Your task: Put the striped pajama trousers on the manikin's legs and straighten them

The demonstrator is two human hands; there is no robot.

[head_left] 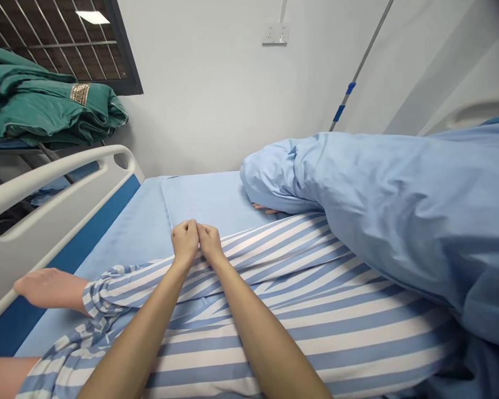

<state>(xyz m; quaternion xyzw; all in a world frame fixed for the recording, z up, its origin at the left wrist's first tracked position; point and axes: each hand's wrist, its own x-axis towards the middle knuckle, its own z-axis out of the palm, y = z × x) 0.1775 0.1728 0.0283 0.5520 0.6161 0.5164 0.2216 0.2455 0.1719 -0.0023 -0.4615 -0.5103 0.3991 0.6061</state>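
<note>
My left hand (pixel 186 240) and my right hand (pixel 210 241) are both closed into fists, side by side and touching at the thumb side. They are at the far leg of the blue-and-white striped trousers (pixel 274 244) worn by a figure lying on the bed. I see nothing in either fist, though the curled fingertips are hidden. Whether the fists press on the cloth or hover just above it, I cannot tell. A bare foot (pixel 52 288) sticks out of the far trouser leg at the left. The near lower leg (pixel 8 377) is partly out of frame.
A light blue quilt (pixel 378 194) covers the figure's upper part; fingertips (pixel 266 209) show under its edge. The bed's white end board (pixel 62 205) stands at the left. Folded green cloth (pixel 45 105) lies behind it. A thin pole (pixel 357 72) rises by the wall.
</note>
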